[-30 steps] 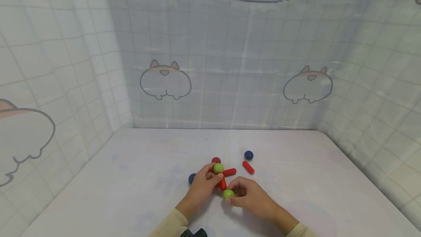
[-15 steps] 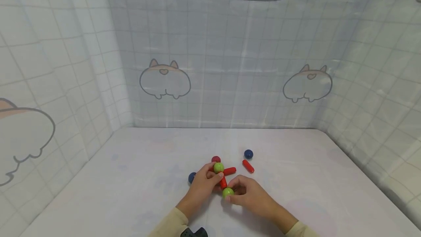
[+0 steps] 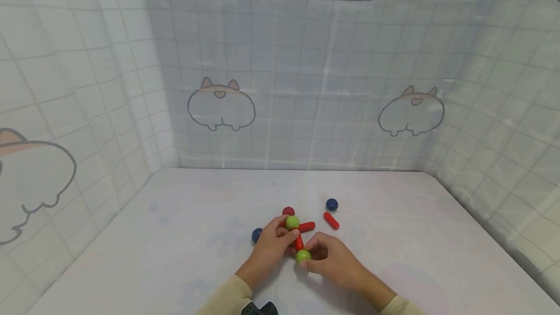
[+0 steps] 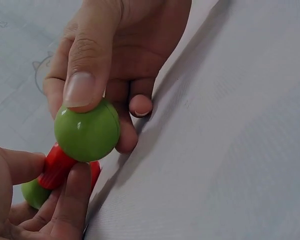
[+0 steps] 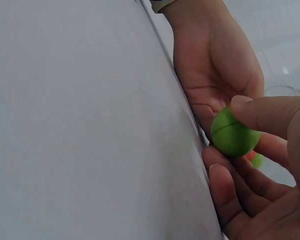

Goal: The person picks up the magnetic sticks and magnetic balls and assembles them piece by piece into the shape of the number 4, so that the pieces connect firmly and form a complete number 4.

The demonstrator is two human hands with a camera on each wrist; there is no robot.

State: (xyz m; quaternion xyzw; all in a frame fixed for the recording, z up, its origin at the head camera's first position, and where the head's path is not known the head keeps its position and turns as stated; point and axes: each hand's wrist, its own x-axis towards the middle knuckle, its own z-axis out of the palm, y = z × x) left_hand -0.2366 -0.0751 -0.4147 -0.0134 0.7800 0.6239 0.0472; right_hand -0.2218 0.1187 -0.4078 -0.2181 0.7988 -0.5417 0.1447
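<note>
My left hand [image 3: 272, 247] grips a red stick [image 3: 299, 242] between thumb and fingers. At that stick's near end my right hand [image 3: 334, 259] pinches a green ball [image 3: 303, 256]; in the left wrist view the stick meets this ball [image 4: 87, 130]. A second green ball [image 3: 292, 222] sits at the far end, beside the left fingertips. Another red stick [image 3: 307, 227] points right from near the far ball. More red shows behind the left fingers, mostly hidden. A dark red ball [image 3: 288, 211] lies just beyond the far green ball.
One blue ball [image 3: 332, 204] and a loose red stick [image 3: 331, 220] lie at the back right of the hands. Another blue ball [image 3: 256, 235] is partly hidden left of the left hand. Cloth walls with printed animals surround the white tabletop [image 3: 197, 237].
Both hands keep their grips and have hardly moved. Only the head view has shifted slightly.
</note>
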